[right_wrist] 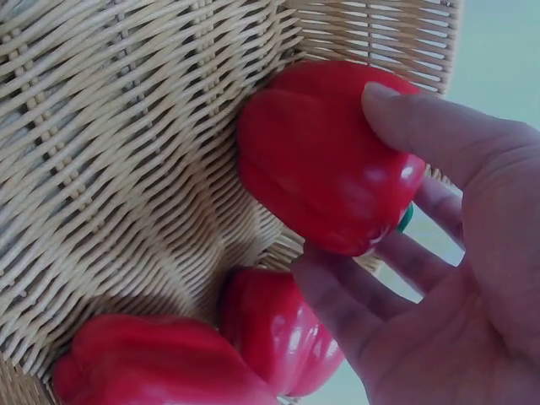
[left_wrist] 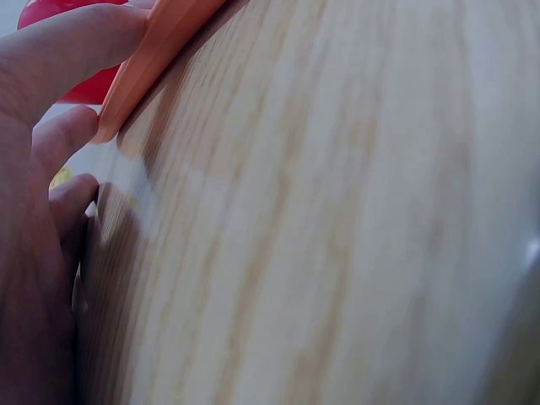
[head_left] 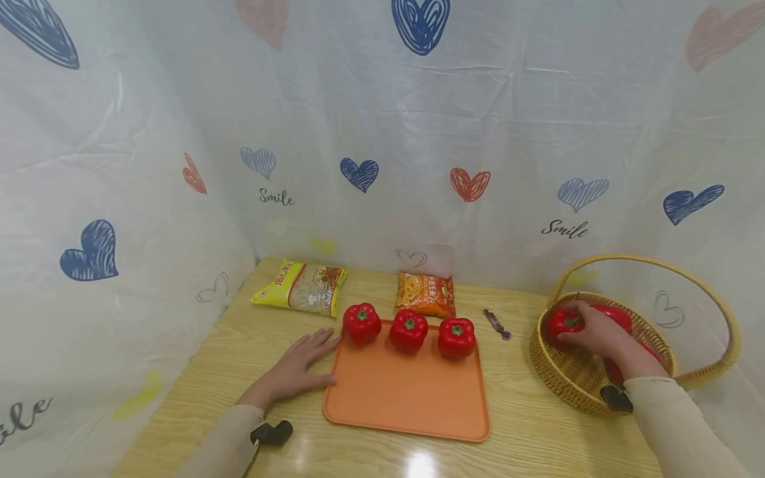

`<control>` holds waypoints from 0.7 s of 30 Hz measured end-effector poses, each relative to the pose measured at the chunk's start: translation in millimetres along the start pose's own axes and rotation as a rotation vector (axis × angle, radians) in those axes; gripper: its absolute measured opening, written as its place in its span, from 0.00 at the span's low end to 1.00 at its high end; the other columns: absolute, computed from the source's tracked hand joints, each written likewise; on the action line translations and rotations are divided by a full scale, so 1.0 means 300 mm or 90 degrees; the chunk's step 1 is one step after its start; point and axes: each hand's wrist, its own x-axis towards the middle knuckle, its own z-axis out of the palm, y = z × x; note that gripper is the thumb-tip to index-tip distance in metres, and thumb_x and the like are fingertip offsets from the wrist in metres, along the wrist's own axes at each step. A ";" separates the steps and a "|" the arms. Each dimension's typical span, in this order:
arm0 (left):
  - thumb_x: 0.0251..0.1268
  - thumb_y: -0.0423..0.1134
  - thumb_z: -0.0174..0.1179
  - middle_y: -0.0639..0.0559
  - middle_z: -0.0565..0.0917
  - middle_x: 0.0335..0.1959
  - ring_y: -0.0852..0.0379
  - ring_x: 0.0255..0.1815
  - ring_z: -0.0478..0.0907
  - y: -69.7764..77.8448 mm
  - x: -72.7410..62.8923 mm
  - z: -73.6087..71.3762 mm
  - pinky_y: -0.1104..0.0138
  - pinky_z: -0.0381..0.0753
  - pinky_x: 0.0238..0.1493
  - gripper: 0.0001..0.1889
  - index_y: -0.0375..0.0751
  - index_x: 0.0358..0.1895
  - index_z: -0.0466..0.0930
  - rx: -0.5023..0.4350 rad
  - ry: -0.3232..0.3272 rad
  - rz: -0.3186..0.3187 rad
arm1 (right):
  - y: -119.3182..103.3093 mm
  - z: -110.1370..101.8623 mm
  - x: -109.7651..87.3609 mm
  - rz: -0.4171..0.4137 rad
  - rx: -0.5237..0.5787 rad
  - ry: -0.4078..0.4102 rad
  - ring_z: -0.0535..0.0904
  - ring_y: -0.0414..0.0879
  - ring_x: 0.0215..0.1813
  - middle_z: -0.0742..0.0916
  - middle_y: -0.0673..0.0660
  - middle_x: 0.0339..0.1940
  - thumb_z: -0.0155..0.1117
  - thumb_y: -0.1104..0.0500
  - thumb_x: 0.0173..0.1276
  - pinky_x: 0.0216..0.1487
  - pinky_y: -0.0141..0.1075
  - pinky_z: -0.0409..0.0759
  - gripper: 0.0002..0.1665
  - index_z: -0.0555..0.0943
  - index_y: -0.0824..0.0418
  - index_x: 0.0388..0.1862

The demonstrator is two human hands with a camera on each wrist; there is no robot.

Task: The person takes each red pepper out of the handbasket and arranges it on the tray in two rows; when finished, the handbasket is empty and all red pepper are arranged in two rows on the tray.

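My right hand [head_left: 603,335] reaches into a wicker basket [head_left: 574,382] at the right and holds a red bell pepper [right_wrist: 316,152] by its sides, thumb on one side and fingers on the other. Two more red peppers, one lying lengthwise [right_wrist: 160,363] and one beside it [right_wrist: 278,329], are in the basket. My left hand [head_left: 293,372] rests at the left edge of an orange tray [head_left: 406,398], fingers spread and fairly straight, touching the rim. Along the tray's far edge stand a left pepper [head_left: 362,323], a middle pepper [head_left: 409,330] and a right pepper [head_left: 456,338], stems up.
Behind the tray lie a yellow food packet [head_left: 305,287] and an orange snack packet [head_left: 425,294]. A small purple-wrapped candy [head_left: 497,324] sits between tray and basket. The basket's tall handle [head_left: 711,292] arches above it. A heart-printed curtain [head_left: 394,119] closes off the back and left.
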 end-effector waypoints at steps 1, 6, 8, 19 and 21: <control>0.63 0.64 0.65 0.45 0.57 0.82 0.43 0.83 0.47 0.001 0.000 -0.001 0.45 0.41 0.80 0.44 0.49 0.79 0.63 0.000 0.000 0.001 | -0.003 0.000 -0.002 0.000 0.001 -0.002 0.76 0.70 0.54 0.80 0.77 0.55 0.76 0.52 0.63 0.55 0.68 0.76 0.42 0.66 0.71 0.66; 0.64 0.63 0.65 0.43 0.57 0.81 0.41 0.83 0.48 0.004 0.000 -0.002 0.43 0.42 0.80 0.43 0.48 0.79 0.64 -0.002 0.005 0.009 | -0.002 0.005 -0.007 0.003 -0.003 -0.012 0.78 0.69 0.53 0.81 0.74 0.52 0.75 0.49 0.65 0.55 0.67 0.77 0.42 0.66 0.70 0.65; 0.64 0.63 0.65 0.42 0.58 0.81 0.40 0.82 0.48 0.004 0.001 -0.001 0.42 0.42 0.79 0.43 0.48 0.79 0.64 -0.001 0.009 0.012 | 0.000 0.006 -0.008 0.007 -0.006 -0.016 0.78 0.69 0.52 0.82 0.74 0.52 0.74 0.48 0.66 0.54 0.66 0.77 0.42 0.66 0.70 0.65; 0.64 0.62 0.65 0.41 0.58 0.81 0.38 0.82 0.48 0.003 0.000 -0.002 0.42 0.41 0.79 0.43 0.46 0.78 0.64 -0.007 0.011 0.016 | -0.013 0.003 -0.015 0.006 -0.021 -0.028 0.76 0.73 0.55 0.80 0.76 0.54 0.75 0.48 0.64 0.56 0.70 0.75 0.43 0.67 0.72 0.66; 0.64 0.62 0.65 0.41 0.58 0.81 0.38 0.82 0.48 0.003 0.000 -0.001 0.42 0.41 0.79 0.43 0.47 0.78 0.64 -0.006 0.011 0.018 | -0.014 0.000 -0.016 -0.002 -0.027 -0.026 0.76 0.74 0.55 0.81 0.77 0.54 0.75 0.49 0.64 0.56 0.70 0.75 0.42 0.68 0.73 0.65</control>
